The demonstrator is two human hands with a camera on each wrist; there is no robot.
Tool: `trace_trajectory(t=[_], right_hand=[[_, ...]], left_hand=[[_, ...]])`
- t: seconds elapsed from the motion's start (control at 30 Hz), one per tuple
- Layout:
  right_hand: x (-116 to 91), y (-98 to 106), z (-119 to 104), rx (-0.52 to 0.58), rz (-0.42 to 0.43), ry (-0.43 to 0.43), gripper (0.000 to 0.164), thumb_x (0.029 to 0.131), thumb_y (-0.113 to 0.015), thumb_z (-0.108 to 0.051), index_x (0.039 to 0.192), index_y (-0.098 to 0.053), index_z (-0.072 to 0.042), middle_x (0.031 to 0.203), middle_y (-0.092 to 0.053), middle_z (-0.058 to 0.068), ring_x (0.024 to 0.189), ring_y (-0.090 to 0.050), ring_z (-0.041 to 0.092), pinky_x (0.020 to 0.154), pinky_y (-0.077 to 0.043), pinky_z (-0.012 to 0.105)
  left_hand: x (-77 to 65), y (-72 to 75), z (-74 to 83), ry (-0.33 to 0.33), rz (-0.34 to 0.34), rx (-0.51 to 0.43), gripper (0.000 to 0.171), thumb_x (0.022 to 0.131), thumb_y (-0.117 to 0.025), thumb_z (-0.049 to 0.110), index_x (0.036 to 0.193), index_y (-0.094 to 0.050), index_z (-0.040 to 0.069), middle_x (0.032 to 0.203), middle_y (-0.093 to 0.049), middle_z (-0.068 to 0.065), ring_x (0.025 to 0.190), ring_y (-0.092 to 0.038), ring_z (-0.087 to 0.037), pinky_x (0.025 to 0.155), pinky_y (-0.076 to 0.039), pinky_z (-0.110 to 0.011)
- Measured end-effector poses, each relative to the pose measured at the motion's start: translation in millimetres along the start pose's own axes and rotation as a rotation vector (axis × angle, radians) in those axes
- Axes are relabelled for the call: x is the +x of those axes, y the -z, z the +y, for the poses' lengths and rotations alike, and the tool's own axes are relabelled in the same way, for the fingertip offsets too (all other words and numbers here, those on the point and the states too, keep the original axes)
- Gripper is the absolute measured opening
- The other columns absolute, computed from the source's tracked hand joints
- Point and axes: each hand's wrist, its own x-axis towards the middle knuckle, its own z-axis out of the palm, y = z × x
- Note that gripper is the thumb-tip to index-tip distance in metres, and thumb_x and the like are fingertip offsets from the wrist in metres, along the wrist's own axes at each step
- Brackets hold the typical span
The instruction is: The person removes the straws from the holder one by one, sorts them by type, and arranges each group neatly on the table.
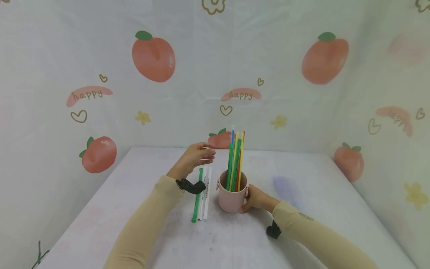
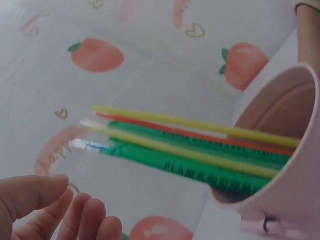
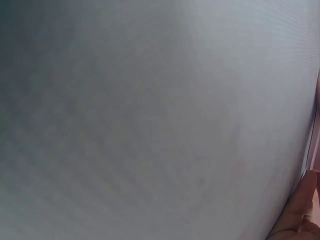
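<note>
in the head view i see the right hand point(image 1: 256, 198) gripping the pink cup point(image 1: 231, 203), low centre, seemingly to steady its standing straws point(image 1: 237, 160); the left hand point(image 1: 194, 158), mid-frame, is loose-fingered, holding nothing. left wrist: straws slant across centre, that hand lower left. right wrist: grip mostly cropped, lower right.

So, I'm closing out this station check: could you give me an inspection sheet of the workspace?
Surface: pale tabletop; bluish patch at right.
Job's things: pink cup holding green, yellow and red drinking straws; to its left lie a green-wrapped straw and white-wrapped straws.
Clutter: nothing seen.
Hands: left hand raised, holding nothing visible; right hand grips the cup's side.
Cables: none certain; thin dark strand at lower left, unidentified.
Surroundings: white backdrop printed with red fruit and yellow flowers.
</note>
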Motion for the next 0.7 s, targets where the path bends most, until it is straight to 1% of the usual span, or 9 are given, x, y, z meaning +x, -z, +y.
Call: trace_trajectory(t=[0.13,0.3,0.4,0.53,0.6,0.7], right_hand=[[1,1,1,0.004,0.001,-0.001,0.072,0.061,-0.09,-0.001,0.122,-0.052,0.002,0.133,-0.056,0.018,0.129,-0.047,0.035,0.111,-0.035,0.053],[2,0,1,-0.009,0.005,-0.013,0.072,0.06,-0.091,-0.004,0.121,-0.052,0.002,0.132,-0.056,0.018,0.128,-0.048,0.034,0.111,-0.036,0.053],[2,-1,1,-0.011,0.005,-0.01,0.074,0.06,-0.091,-0.004,0.122,-0.052,0.002,0.133,-0.056,0.018,0.129,-0.047,0.035,0.111,-0.035,0.053],[1,0,1,-0.003,0.0,0.002,0.075,0.06,-0.091,-0.003,0.124,-0.052,0.002,0.134,-0.055,0.018,0.13,-0.046,0.036,0.111,-0.035,0.053],[1,0,1,0.001,-0.001,0.013,0.074,0.06,-0.091,-0.002,0.123,-0.052,0.002,0.133,-0.056,0.018,0.13,-0.047,0.036,0.111,-0.035,0.053],[0,0,1,0.008,-0.003,0.024,0.071,0.06,-0.091,-0.001,0.121,-0.053,0.002,0.131,-0.057,0.017,0.129,-0.047,0.034,0.111,-0.035,0.053]], left_hand=[[-1.6,-9.7,6.7,-0.042,-0.011,0.021,0.033,0.095,-0.062,0.013,0.124,-0.057,-0.002,0.105,-0.061,-0.009,0.099,-0.063,-0.029,0.092,-0.055,-0.036],[-1.6,-20.4,6.0,-0.075,0.007,0.023,0.03,0.095,-0.062,0.012,0.121,-0.059,-0.001,0.103,-0.062,-0.009,0.1,-0.063,-0.032,0.091,-0.055,-0.037],[-0.6,-25.4,1.9,-0.091,0.031,0.017,0.026,0.094,-0.062,0.01,0.117,-0.061,0.0,0.1,-0.063,-0.008,0.094,-0.064,-0.029,0.088,-0.056,-0.036],[3.3,-30.8,-6.4,-0.129,0.06,0.0,0.02,0.091,-0.064,0.006,0.11,-0.062,-0.001,0.093,-0.065,-0.005,0.087,-0.064,-0.023,0.083,-0.057,-0.034],[5.7,-33.2,-10.7,-0.144,0.07,-0.007,0.019,0.09,-0.065,0.004,0.108,-0.063,-0.001,0.091,-0.065,-0.005,0.085,-0.065,-0.02,0.083,-0.057,-0.033],[7.4,-37.1,-16.1,-0.149,0.082,0.006,0.019,0.089,-0.066,0.003,0.108,-0.063,-0.002,0.092,-0.066,-0.007,0.084,-0.065,-0.014,0.084,-0.057,-0.033]])
